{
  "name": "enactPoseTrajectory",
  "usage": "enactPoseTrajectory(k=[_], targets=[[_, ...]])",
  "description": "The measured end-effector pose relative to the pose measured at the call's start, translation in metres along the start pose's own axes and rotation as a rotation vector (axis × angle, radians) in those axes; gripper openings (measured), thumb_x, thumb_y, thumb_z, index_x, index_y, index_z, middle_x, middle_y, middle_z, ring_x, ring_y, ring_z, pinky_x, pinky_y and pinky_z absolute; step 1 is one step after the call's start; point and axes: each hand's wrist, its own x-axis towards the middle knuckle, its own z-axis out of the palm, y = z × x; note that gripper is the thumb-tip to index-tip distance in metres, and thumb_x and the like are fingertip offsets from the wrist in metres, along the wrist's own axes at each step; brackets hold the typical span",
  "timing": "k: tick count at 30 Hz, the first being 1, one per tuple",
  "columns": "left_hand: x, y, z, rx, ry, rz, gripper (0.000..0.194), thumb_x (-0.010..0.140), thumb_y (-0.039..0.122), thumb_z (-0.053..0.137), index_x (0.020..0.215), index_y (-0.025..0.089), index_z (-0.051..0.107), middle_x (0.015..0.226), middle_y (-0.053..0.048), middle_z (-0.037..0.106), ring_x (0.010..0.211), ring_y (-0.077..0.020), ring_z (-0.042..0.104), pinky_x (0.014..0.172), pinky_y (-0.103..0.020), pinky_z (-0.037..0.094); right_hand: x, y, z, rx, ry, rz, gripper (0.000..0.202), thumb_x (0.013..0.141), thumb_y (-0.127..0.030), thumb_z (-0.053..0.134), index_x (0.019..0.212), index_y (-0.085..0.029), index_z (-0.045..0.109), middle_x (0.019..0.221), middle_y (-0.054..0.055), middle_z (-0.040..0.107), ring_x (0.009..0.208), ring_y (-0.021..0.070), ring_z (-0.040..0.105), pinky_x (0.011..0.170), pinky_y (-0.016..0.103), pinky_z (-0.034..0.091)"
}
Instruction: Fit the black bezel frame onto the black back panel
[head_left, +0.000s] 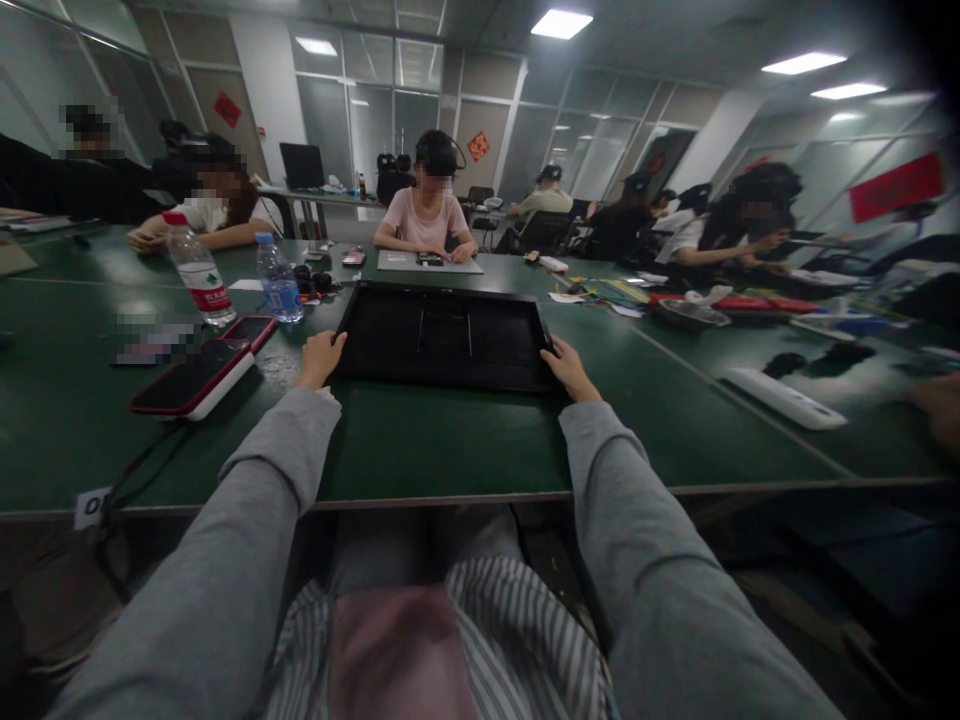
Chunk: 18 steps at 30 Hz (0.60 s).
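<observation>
Both hands on the tray, one at each short end.

My left hand (321, 358) grips the left end of the flat black rectangular plastic tray (448, 338); my right hand (570, 370) grips its right end, fingers curled over the rim. The tray lies flat on the green table (420, 455), straight ahead of me, long axis running left to right, so both hands are equally near. A red-and-white cased phone (193, 378) lies left of the tray, two clear water bottles (201, 272) beyond it.
</observation>
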Motion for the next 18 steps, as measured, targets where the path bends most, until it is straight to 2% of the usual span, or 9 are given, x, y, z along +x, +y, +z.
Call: enactPoseTrajectory(k=[3, 7, 10, 14, 18], targets=[[0.0, 0.0, 0.0, -0.027, -0.001, -0.007, 0.046, 0.108, 0.046, 0.046, 0.125, 0.016, 0.077, 0.129, -0.021, 0.077, 0.123, -0.0364, 0.07, 0.106, -0.044, 0.053, -0.004, -0.007, -0.002, 0.137, -0.023, 0.188, 0.072, 0.089, -0.035, 0.066, 0.157, -0.015, 0.057, 0.134, 0.018, 0.077, 0.12, 0.0318, 0.076, 0.106, 0.056, 0.062], [0.001, -0.003, 0.0, -0.021, -0.006, 0.009, 0.047, 0.109, 0.047, 0.046, 0.126, 0.015, 0.076, 0.13, -0.022, 0.076, 0.123, -0.0362, 0.07, 0.106, -0.043, 0.051, -0.009, -0.017, -0.008, 0.211, -0.053, 0.307, 0.068, 0.091, -0.045, 0.07, 0.155, -0.023, 0.061, 0.131, 0.014, 0.078, 0.119, 0.0326, 0.076, 0.105, 0.055, 0.063], [0.004, -0.009, -0.001, 0.002, -0.025, 0.041, 0.048, 0.11, 0.048, 0.045, 0.121, 0.015, 0.078, 0.129, -0.022, 0.077, 0.122, -0.0364, 0.07, 0.105, -0.041, 0.051, -0.012, -0.02, -0.013, 0.31, -0.056, 0.379, 0.059, 0.088, -0.044, 0.071, 0.145, -0.026, 0.067, 0.133, 0.011, 0.078, 0.121, 0.0303, 0.075, 0.107, 0.052, 0.062], [0.007, -0.016, 0.001, 0.009, -0.026, 0.081, 0.048, 0.109, 0.049, 0.047, 0.114, 0.016, 0.081, 0.127, -0.021, 0.078, 0.121, -0.0361, 0.072, 0.102, -0.039, 0.05, -0.01, -0.021, -0.013, 0.424, -0.081, 0.362, 0.051, 0.077, -0.036, 0.077, 0.126, -0.025, 0.073, 0.118, 0.007, 0.082, 0.112, 0.0292, 0.077, 0.11, 0.051, 0.06], [0.008, -0.016, 0.004, -0.049, 0.031, 0.053, 0.053, 0.111, 0.049, 0.041, 0.113, 0.015, 0.082, 0.125, -0.021, 0.079, 0.117, -0.036, 0.072, 0.098, -0.04, 0.05, -0.005, -0.022, -0.01, 0.424, 0.022, 0.274, 0.056, 0.066, -0.027, 0.075, 0.122, -0.024, 0.073, 0.106, 0.002, 0.082, 0.106, 0.0271, 0.076, 0.112, 0.053, 0.058]])
